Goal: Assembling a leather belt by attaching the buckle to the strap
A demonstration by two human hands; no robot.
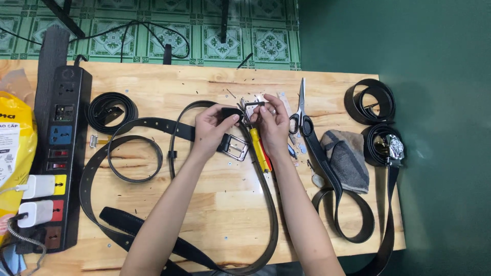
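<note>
Black leather belt [266,204] loops across the pale wooden worktop [225,204], its end raised between both hands near the middle of the board. Left hand [212,130] — fingers curled closed around the black strap end, thumb on top, pinching it just above a square silver buckle [234,147] that lies under the hand. Right hand [273,125] — fingers bent and closed on a small metal buckle frame [251,107] held up against the strap end; fingertips of both hands nearly meet there. A screwdriver with a yellow and red handle [261,151] sits beneath the right hand's palm; whether the hand grips it or it only rests there I cannot tell.

Around: scissors [300,115] just right of the right hand, a grey folded cloth [350,158] beyond them, coiled black belts [369,102] at the far right edge, one with a shiny buckle [395,148]. On the left, a small coiled belt [110,110], a black power strip [59,158] with white plugs, and a yellow bag [15,148] at the edge. Small bits of debris dot the wood.
</note>
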